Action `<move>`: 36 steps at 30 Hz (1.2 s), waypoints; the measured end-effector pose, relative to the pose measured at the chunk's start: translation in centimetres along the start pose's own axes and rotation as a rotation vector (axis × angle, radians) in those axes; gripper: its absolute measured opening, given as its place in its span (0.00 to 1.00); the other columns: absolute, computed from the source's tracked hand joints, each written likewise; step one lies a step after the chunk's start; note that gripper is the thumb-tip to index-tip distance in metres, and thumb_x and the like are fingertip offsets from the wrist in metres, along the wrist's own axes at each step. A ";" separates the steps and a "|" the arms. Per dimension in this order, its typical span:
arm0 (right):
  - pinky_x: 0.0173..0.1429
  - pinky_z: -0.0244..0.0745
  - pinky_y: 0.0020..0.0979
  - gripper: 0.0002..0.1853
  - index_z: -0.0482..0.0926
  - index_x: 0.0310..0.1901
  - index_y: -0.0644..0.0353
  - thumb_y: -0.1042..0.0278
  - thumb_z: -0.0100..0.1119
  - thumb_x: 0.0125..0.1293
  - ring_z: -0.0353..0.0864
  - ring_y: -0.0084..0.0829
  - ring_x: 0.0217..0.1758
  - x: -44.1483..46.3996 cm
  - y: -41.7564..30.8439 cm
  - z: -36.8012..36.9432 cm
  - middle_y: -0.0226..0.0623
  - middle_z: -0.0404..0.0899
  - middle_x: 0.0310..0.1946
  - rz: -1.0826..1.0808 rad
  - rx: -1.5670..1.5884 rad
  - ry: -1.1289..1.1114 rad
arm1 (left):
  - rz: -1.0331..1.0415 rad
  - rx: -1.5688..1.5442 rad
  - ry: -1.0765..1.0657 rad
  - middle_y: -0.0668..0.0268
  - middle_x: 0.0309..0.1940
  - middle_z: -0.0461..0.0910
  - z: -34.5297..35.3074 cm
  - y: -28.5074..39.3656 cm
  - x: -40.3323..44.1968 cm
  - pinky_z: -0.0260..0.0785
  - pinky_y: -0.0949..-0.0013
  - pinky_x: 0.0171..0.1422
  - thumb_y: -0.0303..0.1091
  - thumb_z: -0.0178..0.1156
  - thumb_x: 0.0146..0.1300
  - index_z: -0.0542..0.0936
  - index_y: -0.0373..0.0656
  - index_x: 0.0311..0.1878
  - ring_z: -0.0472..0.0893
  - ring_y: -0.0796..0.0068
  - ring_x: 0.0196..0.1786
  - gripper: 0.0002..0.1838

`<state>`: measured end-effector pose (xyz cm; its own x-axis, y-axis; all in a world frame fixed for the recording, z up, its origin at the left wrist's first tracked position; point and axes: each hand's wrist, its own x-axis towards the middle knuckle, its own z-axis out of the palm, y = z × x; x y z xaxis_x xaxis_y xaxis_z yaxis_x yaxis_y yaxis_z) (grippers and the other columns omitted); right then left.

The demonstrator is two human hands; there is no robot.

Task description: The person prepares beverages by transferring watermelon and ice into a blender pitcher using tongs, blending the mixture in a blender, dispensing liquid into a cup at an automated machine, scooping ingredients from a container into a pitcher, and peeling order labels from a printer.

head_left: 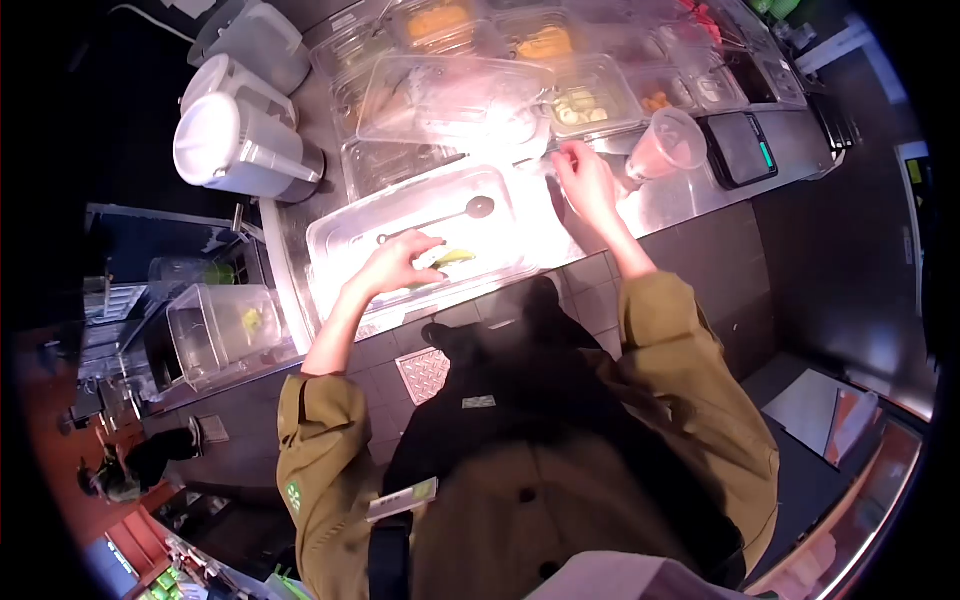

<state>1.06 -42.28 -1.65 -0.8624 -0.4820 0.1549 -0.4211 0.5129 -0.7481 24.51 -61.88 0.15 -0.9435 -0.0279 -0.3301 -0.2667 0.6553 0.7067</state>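
My left hand (400, 262) is over the near side of a shallow clear tray (325, 240), its fingers curled around a green and white piece (450, 257). A dark spoon (478, 208) lies across the same tray. My right hand (587, 180) hovers above the steel counter, fingers bent together; whether anything is between them is too small to tell. Just right of it stands a clear cup (668, 145) with pinkish contents.
Clear food containers (590, 92) line the back, one lid (450, 95) lying over them. White-lidded pitchers (230, 145) stand at left, a black scale (738, 150) at right. A clear bin (225, 335) is lower left; a person (135, 460) is far off.
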 end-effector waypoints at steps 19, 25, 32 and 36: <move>0.20 0.51 0.18 0.10 0.74 0.31 0.63 0.65 0.51 0.62 0.56 0.13 0.16 1.6 -1.7 -5.2 0.22 0.64 0.15 0.281 0.943 -0.438 | -0.651 -0.982 0.854 0.57 0.51 0.71 -1.1 -5.2 -10.3 0.57 0.65 0.58 0.68 0.31 0.59 0.64 0.37 0.58 0.69 0.67 0.54 0.42; 0.20 0.55 0.18 0.09 0.75 0.29 0.63 0.66 0.53 0.61 0.60 0.14 0.14 -7.5 -3.7 -2.4 0.23 0.66 0.14 0.382 0.860 -0.583 | -0.637 -1.074 0.681 0.65 0.46 0.74 -2.6 -7.1 -11.5 0.56 0.65 0.56 0.66 0.34 0.60 0.68 0.40 0.55 0.69 0.71 0.52 0.37; 0.22 0.67 0.36 0.21 0.72 0.19 0.64 0.53 0.54 0.59 0.74 0.40 0.16 -9.8 -3.0 -1.3 0.43 0.71 0.10 -0.246 -0.357 -0.246 | -0.630 -0.628 0.532 0.74 0.34 0.75 -1.8 -8.5 -12.1 0.62 0.77 0.37 0.44 0.55 0.57 0.75 0.46 0.43 0.70 0.85 0.32 0.15; 0.27 0.68 0.40 0.25 0.75 0.21 0.61 0.43 0.49 0.57 0.75 0.44 0.22 -9.4 1.6 -4.9 0.42 0.75 0.16 -0.016 -0.484 -0.216 | -0.650 -0.643 0.369 0.75 0.19 0.68 -1.4 -11.5 -13.0 0.58 0.81 0.24 0.37 0.58 0.53 0.73 0.43 0.29 0.66 0.86 0.21 0.08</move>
<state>7.10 -33.43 -1.16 -0.7986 -0.6018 -0.0111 -0.5594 0.7488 -0.3554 39.57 -70.15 -2.81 -0.5487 -0.5430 -0.6357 -0.7078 -0.1030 0.6989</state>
